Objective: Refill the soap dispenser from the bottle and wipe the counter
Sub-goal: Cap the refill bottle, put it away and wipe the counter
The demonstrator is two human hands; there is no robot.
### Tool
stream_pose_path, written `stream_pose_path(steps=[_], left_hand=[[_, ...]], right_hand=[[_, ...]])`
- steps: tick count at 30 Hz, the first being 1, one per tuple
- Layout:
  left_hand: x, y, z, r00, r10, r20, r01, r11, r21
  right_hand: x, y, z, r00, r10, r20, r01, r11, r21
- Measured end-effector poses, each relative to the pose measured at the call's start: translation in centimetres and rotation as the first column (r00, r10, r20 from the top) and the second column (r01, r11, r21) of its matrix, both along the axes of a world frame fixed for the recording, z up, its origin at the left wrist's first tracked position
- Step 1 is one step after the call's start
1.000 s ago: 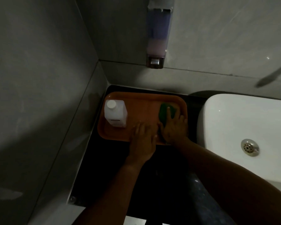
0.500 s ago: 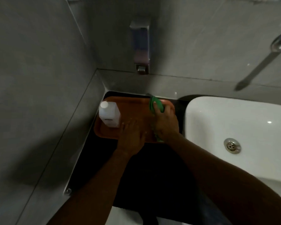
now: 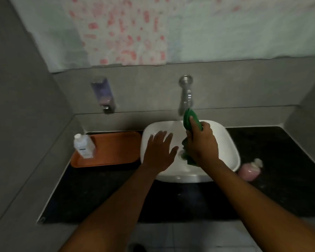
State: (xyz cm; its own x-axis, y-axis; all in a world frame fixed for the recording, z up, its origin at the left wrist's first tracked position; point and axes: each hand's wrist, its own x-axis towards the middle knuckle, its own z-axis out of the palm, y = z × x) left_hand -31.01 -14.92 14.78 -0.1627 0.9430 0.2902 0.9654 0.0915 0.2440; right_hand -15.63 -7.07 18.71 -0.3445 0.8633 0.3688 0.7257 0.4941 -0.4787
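My right hand grips a green cloth above the white basin, just under the wall tap. Part of the cloth hangs down below my fist. My left hand hovers flat with spread fingers over the basin's left side, holding nothing. The wall-mounted soap dispenser is on the back wall to the left. A white refill bottle with a white cap stands on the left end of an orange tray on the black counter.
A small pink pump bottle sits on the counter right of the basin. Grey tiled walls close in the counter on both sides. A pale cloth with pink marks hangs above the back wall.
Both hands left the orange tray and moved right over the basin. My right hand lifted the green cloth off the tray up to the tap. The view swung right and back.
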Motion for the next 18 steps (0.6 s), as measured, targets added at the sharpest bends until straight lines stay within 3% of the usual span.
stream_pose_path(steps=[5, 10, 13, 18], left_hand=[[12.6, 2.7, -0.8, 0.97, -0.243, -0.017, 0.243, 0.969, 0.048], [21.6, 4.1, -3.2, 0.888, -0.458, 0.05, 0.459, 0.888, -0.009], [25.4, 4.0, -6.1, 0.823, -0.56, 0.098, 0.567, 0.821, -0.069], [27.3, 4.7, -13.8, 0.785, -0.611, 0.106, 0.615, 0.747, -0.25]], right_hand=[[13.2, -0.9, -1.0, 0.967, -0.233, 0.103, 0.231, 0.972, 0.033], [23.9, -1.5, -3.7, 0.894, -0.429, 0.13, 0.436, 0.9, -0.031], [29.3, -1.1, -6.2, 0.843, -0.515, 0.156, 0.53, 0.845, -0.074], [33.8, 1.5, -12.3, 0.778, -0.591, 0.214, 0.625, 0.76, -0.178]])
